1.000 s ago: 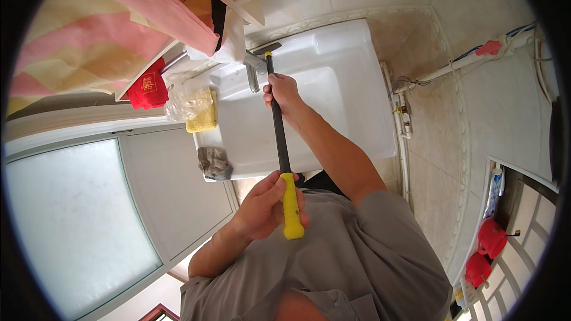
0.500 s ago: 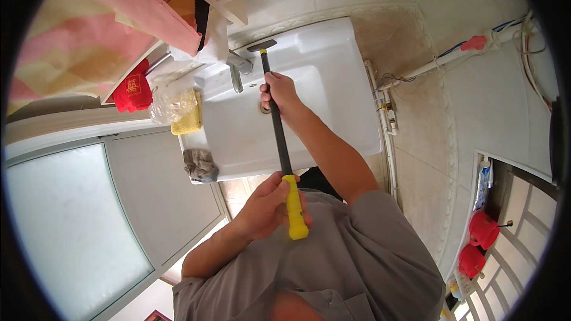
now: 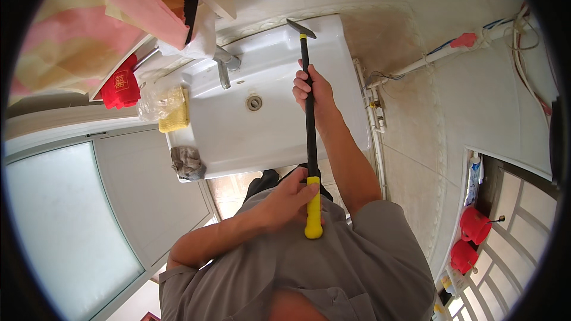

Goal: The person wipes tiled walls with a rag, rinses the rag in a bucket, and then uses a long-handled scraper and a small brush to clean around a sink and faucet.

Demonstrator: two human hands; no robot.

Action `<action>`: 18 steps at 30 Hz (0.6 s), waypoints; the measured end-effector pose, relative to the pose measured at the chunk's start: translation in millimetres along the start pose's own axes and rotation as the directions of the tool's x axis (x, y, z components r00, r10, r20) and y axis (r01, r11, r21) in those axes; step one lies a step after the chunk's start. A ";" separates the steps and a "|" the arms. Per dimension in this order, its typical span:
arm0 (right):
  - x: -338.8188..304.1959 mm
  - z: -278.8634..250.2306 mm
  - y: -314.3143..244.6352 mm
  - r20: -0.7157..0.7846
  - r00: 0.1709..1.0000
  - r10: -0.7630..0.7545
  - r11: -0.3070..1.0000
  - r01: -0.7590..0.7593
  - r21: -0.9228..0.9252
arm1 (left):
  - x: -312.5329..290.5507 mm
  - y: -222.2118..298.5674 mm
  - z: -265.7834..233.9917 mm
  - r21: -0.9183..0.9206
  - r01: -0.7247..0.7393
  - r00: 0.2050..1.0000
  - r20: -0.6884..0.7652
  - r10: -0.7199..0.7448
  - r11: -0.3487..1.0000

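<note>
Both hands are on a long-handled hammer [image 3: 310, 125] with a dark metal head, a black shaft and a yellow grip. Its narrow head points away from me over the far rim of the white washbasin [image 3: 226, 142]. My right hand [image 3: 315, 89] is wrapped round the black shaft, below the head and above the basin. Close to my body, my left hand [image 3: 289, 198] holds the yellow grip near its upper end, thumb in front and the other fingers partly hidden. The rounded end of the grip lies just in front of my grey shirt.
A metal faucet [image 3: 226, 65] stands at the basin's back left. On its left rim lie a yellow cloth [image 3: 173, 113], clear plastic and a grey-brown rag [image 3: 187, 163]. White pipes [image 3: 373, 119] run along the right wall, and red cups [image 3: 474, 224] hang farther right.
The hammer has moved right with both hands and its head has turned, now over the basin's far right rim. The drain, partly covered before, now shows.
</note>
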State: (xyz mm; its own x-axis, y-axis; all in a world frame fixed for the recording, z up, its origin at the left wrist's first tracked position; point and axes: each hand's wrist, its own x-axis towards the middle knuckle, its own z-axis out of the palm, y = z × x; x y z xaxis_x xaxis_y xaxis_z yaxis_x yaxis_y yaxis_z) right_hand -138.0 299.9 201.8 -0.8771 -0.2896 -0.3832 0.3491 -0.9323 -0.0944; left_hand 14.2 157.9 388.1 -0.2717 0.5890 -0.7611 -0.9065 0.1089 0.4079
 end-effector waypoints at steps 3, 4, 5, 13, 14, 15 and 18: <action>4.9 -6.2 1.3 -0.026 1.000 -0.014 0.998 0.016 0.066 | 10.4 -13.3 -12.1 0.202 0.008 0.996 -0.083 0.009 0.979; 6.5 -7.8 5.3 -0.051 0.998 -0.023 0.995 0.027 0.091 | 11.6 -17.1 -17.0 0.245 0.027 0.995 -0.101 -0.002 0.969; 6.4 -10.2 5.3 -0.051 0.998 -0.031 0.995 0.035 0.096 | 14.3 -20.4 -20.8 0.287 0.046 0.993 -0.118 -0.012 0.957; 0.5 -18.9 -11.8 -0.187 0.969 -0.158 0.902 0.065 -0.427 | 51.4 -43.7 -22.1 0.160 0.017 1.000 -0.017 -0.015 0.987; -0.1 -20.3 -16.0 -0.187 0.969 -0.159 0.899 0.064 -0.434 | 56.2 -45.2 -19.4 0.157 0.045 0.999 -0.022 -0.042 0.987; -0.3 -21.9 -19.6 -0.204 0.961 -0.188 0.881 0.073 -0.468 | 59.3 -45.5 -17.4 0.154 0.073 0.997 -0.028 -0.069 0.985; 3.4 -28.3 -30.5 -0.191 0.953 -0.237 0.853 0.110 -0.510 | 67.4 -37.5 -12.9 0.199 0.076 0.996 -0.052 -0.067 0.977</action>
State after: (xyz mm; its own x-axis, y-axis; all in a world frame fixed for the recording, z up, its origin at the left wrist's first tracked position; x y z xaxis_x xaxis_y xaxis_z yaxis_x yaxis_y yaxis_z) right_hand -142.3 333.6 177.4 -0.8554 -0.0141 -0.5178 0.3697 -0.7169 -0.5911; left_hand 25.7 183.1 315.0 -0.2267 0.5380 -0.8119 -0.8420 0.3107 0.4410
